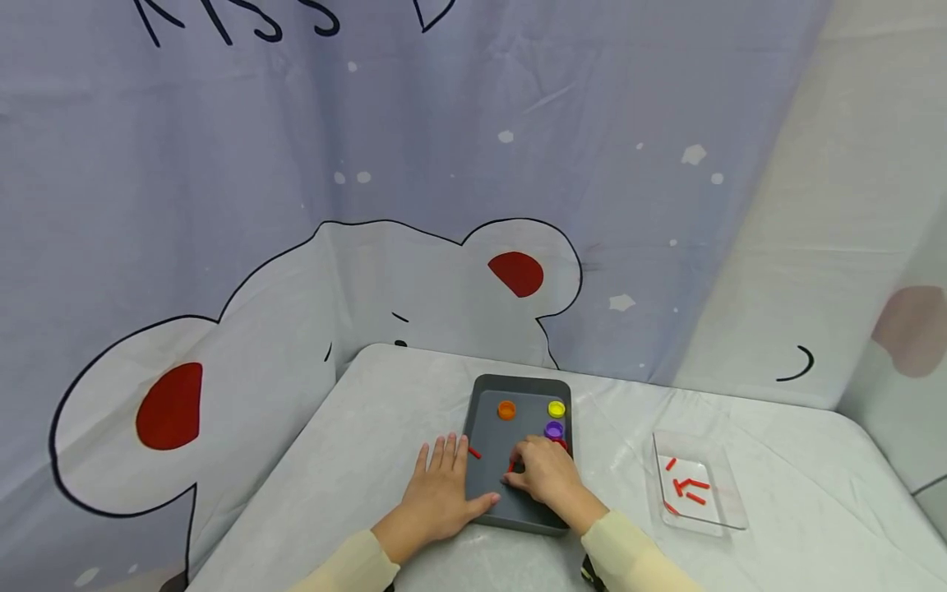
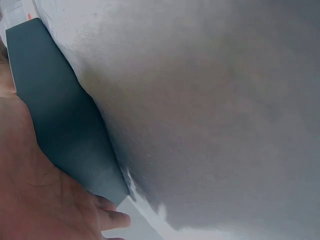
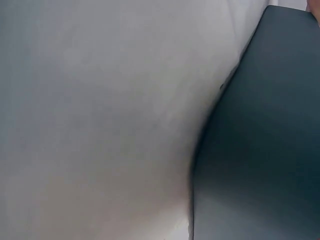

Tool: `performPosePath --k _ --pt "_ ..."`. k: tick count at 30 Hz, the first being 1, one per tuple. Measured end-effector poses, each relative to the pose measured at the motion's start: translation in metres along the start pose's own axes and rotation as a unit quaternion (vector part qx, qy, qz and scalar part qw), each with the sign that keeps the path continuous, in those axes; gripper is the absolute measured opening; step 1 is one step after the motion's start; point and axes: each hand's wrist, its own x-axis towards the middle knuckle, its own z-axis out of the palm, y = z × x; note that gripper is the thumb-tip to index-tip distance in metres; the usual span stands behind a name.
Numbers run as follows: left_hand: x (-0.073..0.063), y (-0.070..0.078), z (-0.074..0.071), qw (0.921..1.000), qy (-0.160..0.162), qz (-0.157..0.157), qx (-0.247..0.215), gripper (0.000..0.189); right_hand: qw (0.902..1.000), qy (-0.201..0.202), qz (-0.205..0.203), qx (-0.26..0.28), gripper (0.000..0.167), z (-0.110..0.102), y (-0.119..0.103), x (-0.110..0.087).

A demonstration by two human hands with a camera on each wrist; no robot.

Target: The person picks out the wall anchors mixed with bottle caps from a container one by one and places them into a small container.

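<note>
Left hand (image 1: 440, 495): fingers resting straight along gray tray (image 1: 528, 419), likely steadying it | right hand (image 1: 546, 473): fingers pinching red stick (image 1: 510, 466) over tray, seemingly for control | clear box (image 1: 728, 497): containing loose sticks (image 1: 695, 498)

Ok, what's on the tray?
Orange cap, yellow cap, purple cap, red stick; another red stick at the right hand, which partly hides a red piece. What's beneath that hand can't be seen.

a bear cloth (image 1: 444, 164) in front of you
pale purple, with red ears (image 1: 516, 274), it hangs behind your white table (image 1: 614, 469).
</note>
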Motion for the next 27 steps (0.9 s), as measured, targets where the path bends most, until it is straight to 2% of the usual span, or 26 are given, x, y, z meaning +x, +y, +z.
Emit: performPosePath --k 16,27 --pt "0.000 0.001 -0.001 0.9999 -0.007 -0.003 -0.009 0.107 0.9995 -0.030 0.006 0.009 0.020 -0.004 0.003 0.004" --pt "0.001 0.000 0.001 0.9999 -0.010 -0.005 -0.006 0.107 0.9955 0.000 0.049 0.081 0.015 -0.033 0.013 -0.006"
